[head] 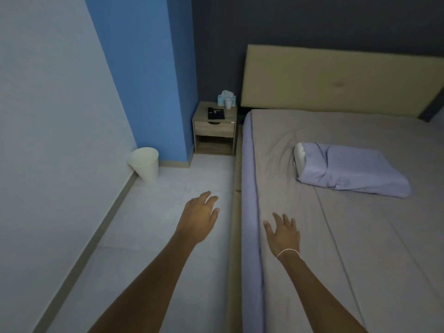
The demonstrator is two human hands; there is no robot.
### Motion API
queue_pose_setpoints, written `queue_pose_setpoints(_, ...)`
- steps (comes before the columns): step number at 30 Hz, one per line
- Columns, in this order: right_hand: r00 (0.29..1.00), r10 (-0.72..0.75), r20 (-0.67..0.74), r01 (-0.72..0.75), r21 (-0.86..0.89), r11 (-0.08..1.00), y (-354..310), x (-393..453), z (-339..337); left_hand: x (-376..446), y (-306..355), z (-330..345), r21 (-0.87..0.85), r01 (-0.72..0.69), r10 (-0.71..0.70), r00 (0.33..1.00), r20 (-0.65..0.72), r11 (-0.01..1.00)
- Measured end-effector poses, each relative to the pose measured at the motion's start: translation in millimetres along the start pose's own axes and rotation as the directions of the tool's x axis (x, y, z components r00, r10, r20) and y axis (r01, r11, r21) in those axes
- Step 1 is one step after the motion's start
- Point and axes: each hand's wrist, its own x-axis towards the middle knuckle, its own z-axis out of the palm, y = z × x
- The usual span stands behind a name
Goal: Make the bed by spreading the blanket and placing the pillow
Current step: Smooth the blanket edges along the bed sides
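While both hands are reaching out with fingers spread and holding nothing, the left hand is hovering over the floor and the right hand over the bed's near left edge. The pillow is lying far right, short of the headboard; the blanket seems already spread, so moving the pillow up is probably next.

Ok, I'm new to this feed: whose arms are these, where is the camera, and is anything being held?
There is no machine here. One wide camera sits on a person's head, looking forward and down, so the two bare arms are theirs. The left hand hangs over the floor beside the bed; the right hand is over the bed's near edge. Both are open and hold nothing. A pillow lies on the sheet, short of the headboard. I cannot pick out a separate blanket. A nightstand and a white bin stand beyond.
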Motion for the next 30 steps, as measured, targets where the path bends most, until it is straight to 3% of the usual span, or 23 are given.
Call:
queue_pose_setpoints(4, 0.999, -0.006, -0.045, 0.013, 0.154, 0.988, -36, 28, 2, 51, -26, -7, -0.08, -0.083, 0.081, 0.996, -0.03, 0.993)
queue_pose_setpoints(7, 0.996, 0.001, -0.093, 0.015, 0.168, 0.986, -60, 65, 5, 91, -53, 4, -0.151, -0.077, 0.07, 0.996, -0.055, 0.986)
queue_pose_setpoints(12, 0.984, 0.018, -0.175, 0.009, 0.152, 0.988, -104, 144, 13, 174, -107, 25, -0.13, -0.075, 0.079, 0.997, 0.027, 0.989)
queue_pose_setpoints(19, 0.951, 0.175, -0.256, -0.109, 0.252, 0.962, -160, 256, 24, 311, -170, 38, -0.177, -0.139, 0.162, 0.979, 0.122, 0.974)
queue_pose_setpoints(30, 0.885, 0.334, -0.324, -0.241, 0.294, 0.925, -166, 463, 22, 582, -157, 92, -0.177, -0.335, 0.37, 0.898, 0.239, 0.926)
